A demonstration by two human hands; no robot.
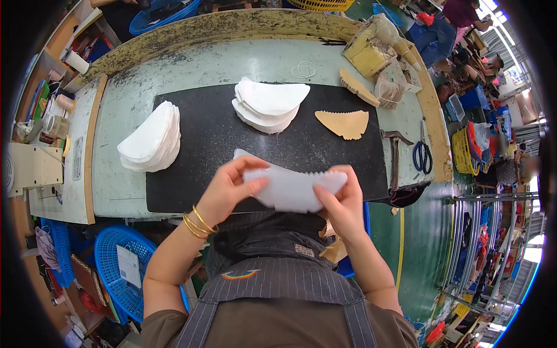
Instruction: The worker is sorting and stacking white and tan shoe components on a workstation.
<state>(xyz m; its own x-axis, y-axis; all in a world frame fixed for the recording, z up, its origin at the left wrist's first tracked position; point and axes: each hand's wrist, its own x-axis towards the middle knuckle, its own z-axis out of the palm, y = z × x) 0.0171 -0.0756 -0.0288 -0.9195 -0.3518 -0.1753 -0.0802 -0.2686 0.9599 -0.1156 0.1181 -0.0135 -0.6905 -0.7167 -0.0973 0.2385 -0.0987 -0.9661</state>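
Between my two hands, close to my apron and over the near edge of the black mat [203,124], is a whitish, slightly see-through curved piece [290,190] with a notched upper edge. My left hand [237,181] pinches its left end, thumb on top. The right end is gripped by my right hand [341,200], its thumb also lying on the surface. Beyond the hands rests a stack of white curved pieces [270,101]. Another such stack [152,139] lies at the mat's left edge. A tan notched template [343,124] lies flat on the mat's right side.
Scissors [422,155] and a hammer-like tool [395,152] lie right of the mat. Behind them are a curved tan brush-like object [358,87] and a yellowish block [370,49]. A raised wooden rim [232,24] borders the bench's far side. A blue basket [122,272] stands lower left.
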